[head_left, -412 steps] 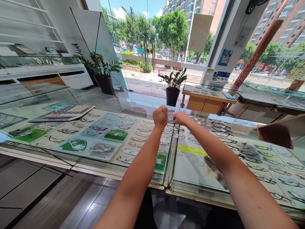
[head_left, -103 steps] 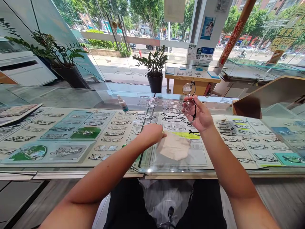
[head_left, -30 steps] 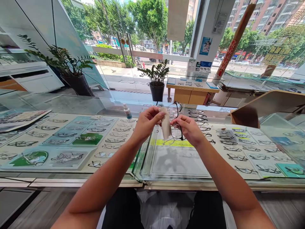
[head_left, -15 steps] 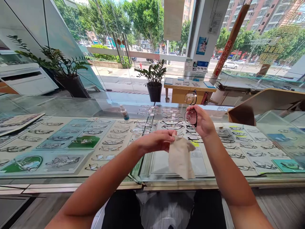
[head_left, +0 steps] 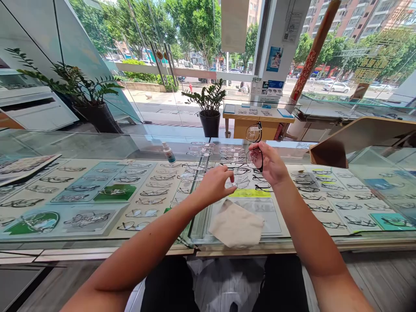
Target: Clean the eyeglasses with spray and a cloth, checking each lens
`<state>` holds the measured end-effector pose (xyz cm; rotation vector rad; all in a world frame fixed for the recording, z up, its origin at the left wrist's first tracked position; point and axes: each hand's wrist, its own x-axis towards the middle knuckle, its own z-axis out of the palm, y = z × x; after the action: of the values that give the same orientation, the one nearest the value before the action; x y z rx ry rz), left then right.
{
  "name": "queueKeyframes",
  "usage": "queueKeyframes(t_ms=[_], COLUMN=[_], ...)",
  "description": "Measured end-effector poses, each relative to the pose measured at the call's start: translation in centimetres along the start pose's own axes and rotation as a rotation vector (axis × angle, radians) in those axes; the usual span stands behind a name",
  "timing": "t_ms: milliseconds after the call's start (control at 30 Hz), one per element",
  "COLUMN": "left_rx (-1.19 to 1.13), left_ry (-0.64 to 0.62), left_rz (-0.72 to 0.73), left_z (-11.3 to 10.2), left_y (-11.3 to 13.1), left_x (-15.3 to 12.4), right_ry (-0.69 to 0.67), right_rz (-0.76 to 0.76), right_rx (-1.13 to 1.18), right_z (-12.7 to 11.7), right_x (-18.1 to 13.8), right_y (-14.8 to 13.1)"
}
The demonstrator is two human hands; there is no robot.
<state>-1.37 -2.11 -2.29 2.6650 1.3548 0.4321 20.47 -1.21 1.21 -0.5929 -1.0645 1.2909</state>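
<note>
My right hand (head_left: 271,164) holds a pair of black-framed glasses (head_left: 254,145) upright above the glass counter (head_left: 97,145), gripped at the lower lens. My left hand (head_left: 217,184) hovers just left of it with fingers loosely apart and nothing in it. A beige cleaning cloth (head_left: 236,227) lies flat on the counter's near edge, below both hands. Rows of display glasses (head_left: 152,184) lie under the glass.
A small spray bottle (head_left: 168,152) stands on the counter at the back, left of my hands. A wooden stand (head_left: 357,138) sits at right. Potted plants (head_left: 209,104) and a low table are beyond the counter by the windows.
My left hand has let go of the cloth, which now lies on the counter. That hand has risen toward the glasses; my right hand still holds them up.
</note>
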Motion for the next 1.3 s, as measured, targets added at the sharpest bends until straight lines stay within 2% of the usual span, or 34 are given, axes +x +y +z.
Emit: queueKeyframes(t_ms=[133,267,467,733,800,900,933,1000,1033,1100,1167,1300], left_rx=[0.127,0.167,0.175,0.107,0.075,-0.037,-0.091,-0.134,-0.114,-0.052,0.000,0.056], left_ry=[0.037,0.059,0.155,0.152,0.190,0.236,0.192,-0.021,-0.141,-0.302,-0.377,-0.446], left_rz=[0.092,0.102,0.112,0.055,0.053,0.028,0.018,0.023,0.039,0.060,0.077,0.090], left_z=[2.7,3.7,3.6,4.1,3.6,1.7,0.9,-0.4,-0.8,-1.1,-0.8,0.2], left_y=[0.4,0.2,-1.1,-2.4,-2.2,-1.7,-1.5,-0.9,-0.7,-0.2,0.2,0.4], left_x=[0.6,1.0,1.8,2.9,2.9,2.1,1.6,0.5,0.0,-0.9,-1.2,-1.2], right_ry=[0.000,-0.008,-0.021,-0.019,-0.021,-0.033,-0.035,-0.033,-0.032,-0.031,-0.036,-0.046], right_rz=[-0.004,0.001,0.002,0.001,0.000,-0.007,-0.009,-0.008,-0.006,-0.005,0.000,0.008], right_rx=[0.014,0.020,0.026,0.007,-0.013,-0.011,-0.005,0.008,0.013,0.019,0.018,0.007], right_z=[0.0,0.0,0.0,-0.1,-0.1,-0.1,-0.1,-0.1,-0.1,0.0,0.0,0.2], right_x=[0.0,0.0,0.0,0.0,0.0,0.0,0.0,0.1,0.0,0.0,0.0,-0.2], right_y=[0.1,0.1,0.1,0.2,0.2,0.1,0.1,0.1,0.1,0.1,0.2,0.1])
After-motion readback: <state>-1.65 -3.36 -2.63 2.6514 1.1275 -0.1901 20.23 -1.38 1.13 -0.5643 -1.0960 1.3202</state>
